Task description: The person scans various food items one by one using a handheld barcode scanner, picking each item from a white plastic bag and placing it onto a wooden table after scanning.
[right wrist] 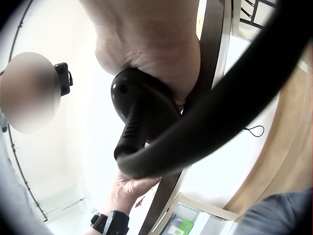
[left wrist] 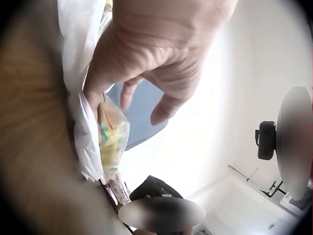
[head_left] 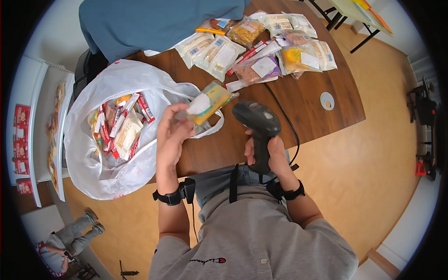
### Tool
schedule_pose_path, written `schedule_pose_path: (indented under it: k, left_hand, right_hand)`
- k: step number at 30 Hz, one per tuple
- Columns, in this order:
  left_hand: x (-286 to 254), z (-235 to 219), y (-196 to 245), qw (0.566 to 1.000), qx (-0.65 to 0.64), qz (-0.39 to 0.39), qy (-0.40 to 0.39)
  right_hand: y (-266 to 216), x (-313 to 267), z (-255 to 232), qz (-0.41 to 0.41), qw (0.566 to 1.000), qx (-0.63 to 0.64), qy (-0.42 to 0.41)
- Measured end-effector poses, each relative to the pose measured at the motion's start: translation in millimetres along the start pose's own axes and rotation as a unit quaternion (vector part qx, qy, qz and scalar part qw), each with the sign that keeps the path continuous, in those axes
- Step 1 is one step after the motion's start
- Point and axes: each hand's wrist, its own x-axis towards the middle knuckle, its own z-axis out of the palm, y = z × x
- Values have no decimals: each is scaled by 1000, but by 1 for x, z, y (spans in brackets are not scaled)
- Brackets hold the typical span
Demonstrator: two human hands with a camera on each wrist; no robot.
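Note:
My left hand (head_left: 172, 135) is at the right rim of the white plastic bag, holding a clear food packet (head_left: 208, 103) at its near left corner. Yellow contents and a white label show on the packet, which stands tilted over the table. In the left wrist view the packet (left wrist: 113, 137) lies by the thumb, while another finger curls apart from it. My right hand (head_left: 269, 154) grips a black handheld barcode scanner (head_left: 258, 119) by its handle, with its head toward the table. From the right wrist view, the scanner's cable (right wrist: 215, 112) crosses close before the camera.
The white plastic bag (head_left: 88, 163) holds red-wrapped and pale packets. More packaged food, including a pale packet (head_left: 218, 57), lies along the table's far side. A blue-grey cloth (head_left: 154, 23) is at the back left. Shelves stand left; another person (head_left: 70, 238) is lower left.

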Motion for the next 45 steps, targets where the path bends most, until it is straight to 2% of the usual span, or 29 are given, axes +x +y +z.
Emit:
schedule_pose_path:
  k: [1, 2, 4, 6, 9, 11, 12, 14, 15, 20, 22, 23, 24, 25, 27, 28, 29, 30, 31, 32, 36, 38, 39, 41, 42, 44, 45]
  left_hand:
    - [1, 5, 4, 998, -33, -38, 37]
    - [3, 9, 0, 998, -32, -37, 38]
    - [13, 14, -13, 991, 104, 46, 77]
    - [17, 14, -19, 994, 77, 34, 69]
    - [17, 10, -25, 991, 94, 77, 56]
    - [6, 7, -24, 957, 226, 151, 99]
    - [2, 7, -21, 957, 228, 150, 99]
    - [-8, 9, -11, 884, 359, 286, 93]
    - [-13, 12, -5, 877, 370, 294, 90]
    - [-30, 6, -7, 895, 355, 251, 97]
    - [-37, -13, -15, 922, 273, 250, 113]
    - [-39, -21, -10, 924, 214, 278, 153]
    - [-46, -38, -3, 936, 177, 256, 167]
    - [-58, -61, 7, 930, 229, 196, 210]
    - [-57, -90, 33, 907, 199, 261, 265]
    - [-55, -120, 40, 903, 225, 251, 267]
    - [-54, -137, 52, 918, 220, 179, 276]
    - [-50, -158, 53, 888, 312, 161, 298]
    - [-45, -166, 58, 787, 472, 188, 351]
    - [-41, -171, 62, 655, 613, 207, 390]
    - [-24, -169, 55, 653, 634, 229, 344]
    - [-15, -160, 54, 770, 539, 98, 328]
    - [-11, -165, 50, 772, 540, 103, 319]
    - [4, -190, 39, 747, 568, 152, 310]
    - [12, -196, 40, 756, 562, 161, 294]
    - [24, -210, 45, 783, 538, 101, 297]
    - [29, -215, 46, 788, 534, 107, 287]
  right_hand:
    - [0, 0, 0, 2, 1000, 0, 0]
    - [0, 0, 1, 3, 1000, 0, -1]
    - [2, 0, -2, 3, 1000, 6, -19]
    - [3, 0, -4, 2, 999, 11, -32]
    - [3, 0, -5, 2, 999, 1, -38]
    - [4, 1, -5, 0, 999, 7, -45]
    - [5, 0, -5, 0, 999, 8, -45]
    - [6, 0, -5, -13, 998, 13, -56]
    - [6, 0, -6, -10, 998, 17, -63]
    - [7, 0, -4, -9, 997, -15, -72]
    - [6, 0, -5, -15, 997, -15, -71]
    - [3, 0, -4, -14, 998, -12, -62]
    - [0, 0, -4, -14, 999, -9, -52]
    - [-1, 0, -4, -14, 999, -7, -50]
    - [-1, 1, -4, -10, 998, -19, -56]
    - [-1, 2, -3, -10, 998, -17, -57]
    - [-1, 2, -1, -4, 998, -30, -51]
    - [-2, 3, 0, 1, 998, -44, -46]
    - [-2, 3, 0, -1, 998, -43, -47]
    - [-1, 3, -1, 1, 998, -44, -45]
    - [0, 1, -3, -2, 999, -37, -35]
    - [3, 0, -6, -7, 999, -6, -38]
    - [5, 0, -7, -13, 999, 26, -44]
    - [9, -1, -8, -12, 999, 32, -36]
    - [9, -1, -10, -5, 998, 35, -44]
    - [9, -1, -12, -14, 999, 23, -36]
    - [8, -1, -11, -14, 999, 28, -43]
